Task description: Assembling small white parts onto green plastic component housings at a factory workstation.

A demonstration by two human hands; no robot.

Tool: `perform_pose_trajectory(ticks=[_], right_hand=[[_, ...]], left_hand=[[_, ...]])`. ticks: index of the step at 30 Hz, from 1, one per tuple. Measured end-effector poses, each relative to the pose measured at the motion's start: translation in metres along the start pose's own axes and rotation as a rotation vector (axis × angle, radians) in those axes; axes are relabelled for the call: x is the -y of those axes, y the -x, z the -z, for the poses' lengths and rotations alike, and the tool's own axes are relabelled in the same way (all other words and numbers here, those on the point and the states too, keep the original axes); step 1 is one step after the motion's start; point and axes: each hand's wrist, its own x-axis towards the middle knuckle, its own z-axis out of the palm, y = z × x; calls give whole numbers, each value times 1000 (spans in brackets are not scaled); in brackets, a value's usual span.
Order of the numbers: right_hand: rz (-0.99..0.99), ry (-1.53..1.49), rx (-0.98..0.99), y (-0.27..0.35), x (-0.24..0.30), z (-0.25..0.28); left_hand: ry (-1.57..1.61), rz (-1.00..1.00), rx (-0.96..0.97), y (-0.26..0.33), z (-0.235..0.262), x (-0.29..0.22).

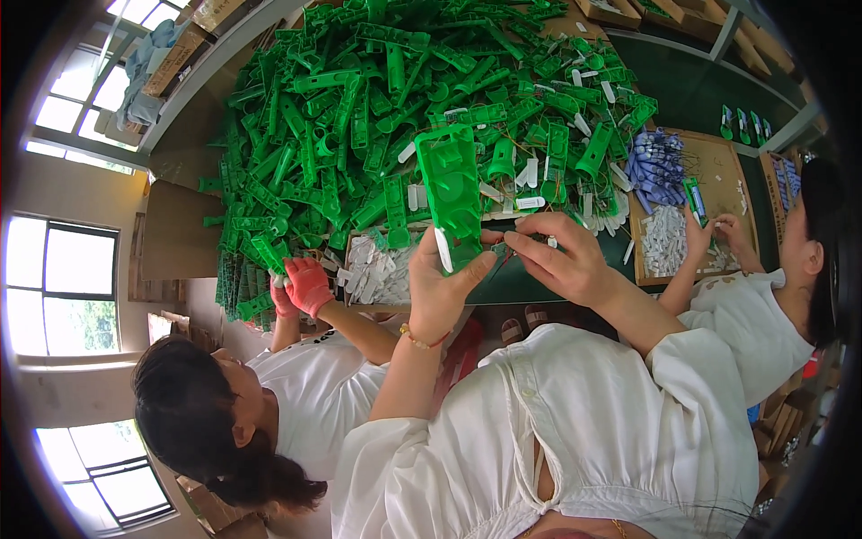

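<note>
My left hand (440, 292) is closed around the lower end of a green plastic shell (449, 175), a long moulded half-housing with hollow compartments turned upward. A narrow white plastic strip (443, 250) lies along the shell beside my left thumb and palm. Close by the shell's lower end, my right hand (570, 260) is closed in a pinch. Thin dark and reddish wire seems to run below its fingertips, but what they grip is too small to make out.
A large heap of green shells (359, 108) covers the table. White strips fill a tray (349, 260). Left, a person in red gloves (310, 286) handles a green shell. Right, another person's hands (699, 235) work beside purple-blue wired parts (658, 166) and small white pieces (665, 241).
</note>
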Motion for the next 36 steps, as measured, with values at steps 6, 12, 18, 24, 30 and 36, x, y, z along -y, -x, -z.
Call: perform_pose_trajectory(ticks=[6,12,18,24,30,36], right_hand=[[-28,73,20,0,5,0],[73,57,15,0,-2,6],[39,87,-10,-3,3,3],[-51,188,84,-7,17,-2],[-168,6,109,-17,19,-2],[-167,-42,95,-21,19,-9]], left_hand=[[-45,-90,-143,1,-7,1],[-55,-10,1,-4,-2,0],[-49,-107,-96,2,-5,1],[-544,-304,-238,1,-2,9],[51,-68,-170,2,11,10],[6,-146,-179,9,15,13]])
